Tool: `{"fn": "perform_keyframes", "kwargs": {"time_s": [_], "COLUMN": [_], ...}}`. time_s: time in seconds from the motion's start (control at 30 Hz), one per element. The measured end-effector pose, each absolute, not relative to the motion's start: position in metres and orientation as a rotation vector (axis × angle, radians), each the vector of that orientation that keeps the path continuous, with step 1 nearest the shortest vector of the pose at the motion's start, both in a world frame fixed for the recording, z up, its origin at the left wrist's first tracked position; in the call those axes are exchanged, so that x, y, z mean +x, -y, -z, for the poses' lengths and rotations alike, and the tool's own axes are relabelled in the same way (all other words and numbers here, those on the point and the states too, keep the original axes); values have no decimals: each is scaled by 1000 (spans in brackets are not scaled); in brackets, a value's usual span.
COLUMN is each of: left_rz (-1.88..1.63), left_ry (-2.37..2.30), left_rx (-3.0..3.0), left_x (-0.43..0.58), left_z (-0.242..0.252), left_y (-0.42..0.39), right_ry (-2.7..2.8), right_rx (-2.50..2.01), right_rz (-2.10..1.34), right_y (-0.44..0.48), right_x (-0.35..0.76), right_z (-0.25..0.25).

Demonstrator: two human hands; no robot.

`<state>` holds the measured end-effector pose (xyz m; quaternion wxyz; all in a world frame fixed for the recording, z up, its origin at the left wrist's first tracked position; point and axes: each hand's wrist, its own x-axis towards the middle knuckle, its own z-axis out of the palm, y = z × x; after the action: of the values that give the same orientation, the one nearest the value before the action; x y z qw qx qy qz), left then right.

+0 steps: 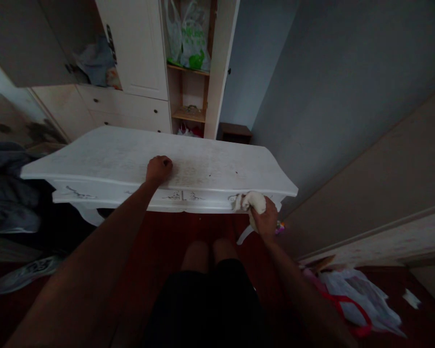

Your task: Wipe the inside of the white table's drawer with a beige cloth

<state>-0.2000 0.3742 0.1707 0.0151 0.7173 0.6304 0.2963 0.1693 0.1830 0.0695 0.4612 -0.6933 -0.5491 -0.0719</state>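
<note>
A white table (221, 154) with a curved edge and ornamented drawer fronts stands before me, its top smudged with grey-brown dirt. My left hand (159, 169) rests on the tabletop, curled into a loose fist with no object showing in it. At the table's front right, my right hand (266, 217) grips a bunched off-white cloth (254, 201). The cloth lies against the right drawer front and covers part of its decoration. Part of it hangs below my fingers.
A white wardrobe (141, 48) stands behind the table, one door open, with plastic bags (194, 41) on a shelf. A grey wall (333, 87) closes the right side. A shoe (27, 274) is at lower left; a plastic bag (362, 295) lies on the red floor at right.
</note>
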Motion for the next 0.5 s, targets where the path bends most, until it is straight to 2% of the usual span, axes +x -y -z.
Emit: {"fn": "perform_keyframes", "kwargs": {"time_s": [0.27, 0.5], "left_rz": [-952, -922], "left_ry": [-1913, -1937], "left_rx": [2233, 2197], "left_x": [-201, -200], "left_z": [-171, -172], "left_y": [-373, -371], "right_ry": [1737, 1927], "right_rx": [-1462, -1538], "right_rz": [195, 158], "right_y": [-197, -219], "right_x": [49, -5], "right_z": [-75, -66]}}
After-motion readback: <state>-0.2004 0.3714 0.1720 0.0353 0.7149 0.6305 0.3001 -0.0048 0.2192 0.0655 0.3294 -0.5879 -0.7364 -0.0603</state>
